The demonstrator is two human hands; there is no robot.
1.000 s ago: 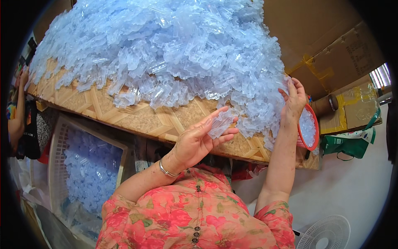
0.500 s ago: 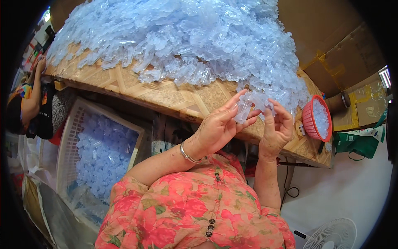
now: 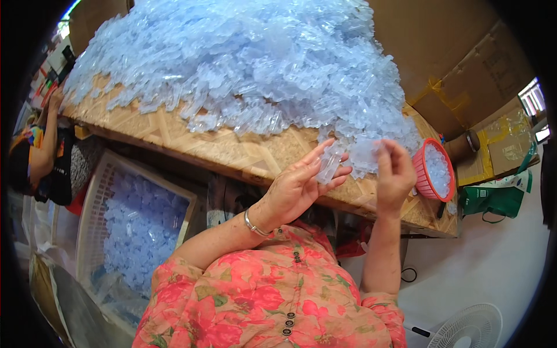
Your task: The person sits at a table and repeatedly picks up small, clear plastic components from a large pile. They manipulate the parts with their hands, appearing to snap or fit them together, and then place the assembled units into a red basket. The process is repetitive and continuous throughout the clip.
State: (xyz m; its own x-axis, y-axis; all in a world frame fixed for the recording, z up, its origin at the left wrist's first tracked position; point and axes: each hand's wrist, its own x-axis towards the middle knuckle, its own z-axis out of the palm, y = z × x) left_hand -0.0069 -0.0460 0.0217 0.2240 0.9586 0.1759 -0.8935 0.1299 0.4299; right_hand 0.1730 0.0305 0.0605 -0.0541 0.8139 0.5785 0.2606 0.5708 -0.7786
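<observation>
Between the thumb and fingers of my left hand (image 3: 293, 185) is a small clear plastic piece (image 3: 330, 164), boxy and see-through. My right hand (image 3: 396, 177), a little smeared by motion, pinches a flat, cloudy clear plastic part (image 3: 365, 153) by its right end. A narrow gap separates the two hands, which are raised over the table's near edge. Behind them a big heap of clear plastic pieces (image 3: 261, 64) covers most of the wood-patterned table (image 3: 232, 155). The exact kind of these pieces cannot be made out.
A red plastic basket (image 3: 425, 176) of small clear pieces stands at the table's right end. Below left is a white crate (image 3: 87, 232) full of similar pieces. Cardboard boxes (image 3: 458, 64), a green bag (image 3: 493, 200) and a fan (image 3: 470, 327) are at right. Another person's arm (image 3: 51, 127) shows far left.
My hands have drawn apart, the right one moving right with the cloudy part. My left hand has shifted slightly left and down, still holding its piece. The whole view has shifted a little.
</observation>
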